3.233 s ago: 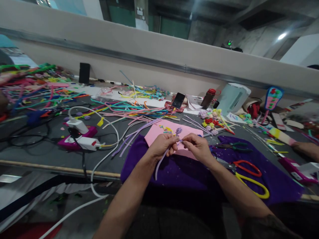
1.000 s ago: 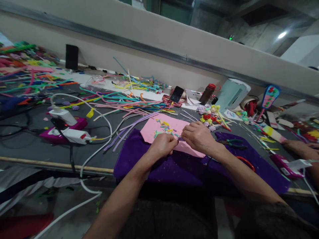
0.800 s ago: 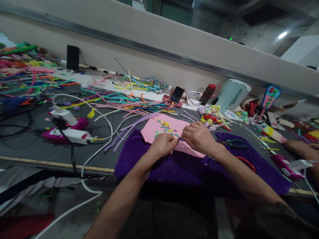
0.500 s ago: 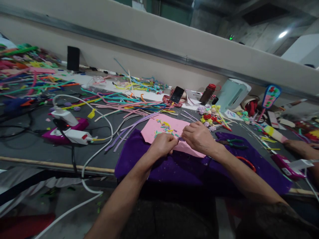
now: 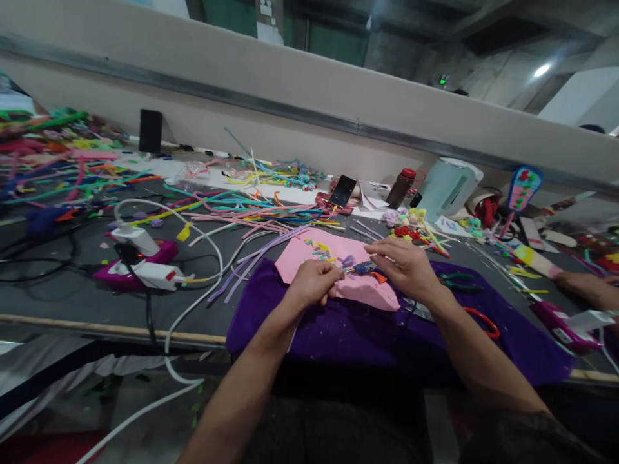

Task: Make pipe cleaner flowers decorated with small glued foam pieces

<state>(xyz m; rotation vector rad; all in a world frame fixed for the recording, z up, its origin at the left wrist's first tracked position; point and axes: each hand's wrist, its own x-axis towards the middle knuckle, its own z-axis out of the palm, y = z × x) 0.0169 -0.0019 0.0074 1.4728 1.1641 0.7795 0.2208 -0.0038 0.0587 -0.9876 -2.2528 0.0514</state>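
Note:
My left hand (image 5: 316, 281) is closed in a pinch over the pink sheet (image 5: 290, 251); what sits between its fingertips is too small to name. Close to those fingertips lies a dark blue glue gun (image 5: 363, 267) with an orange trigger (image 5: 380, 277). My right hand (image 5: 406, 265) is just above and behind the glue gun, fingers stretched out and thumb apart, partly covering it. Short cut pieces of yellow and teal fuzzy stem (image 5: 320, 248) are scattered on the sheet, with a purple piece (image 5: 347, 260) near the gun. Under the sheet is a purple cloth (image 5: 309, 328).
Green-handled pliers (image 5: 461, 281) and a red ring-shaped handle (image 5: 483, 322) rest on the cloth at right. Long fuzzy stems (image 5: 261, 209) lie behind. A phone (image 5: 343, 191) leans near a bottle (image 5: 402, 188). Left is a power strip (image 5: 113, 272) with cables. A co-worker's hand (image 5: 585, 290) is at far right.
My right hand has opened from a pinch near the left fingertips and drawn back slightly right. The glue gun now shows beneath it. My left hand keeps its pinch.

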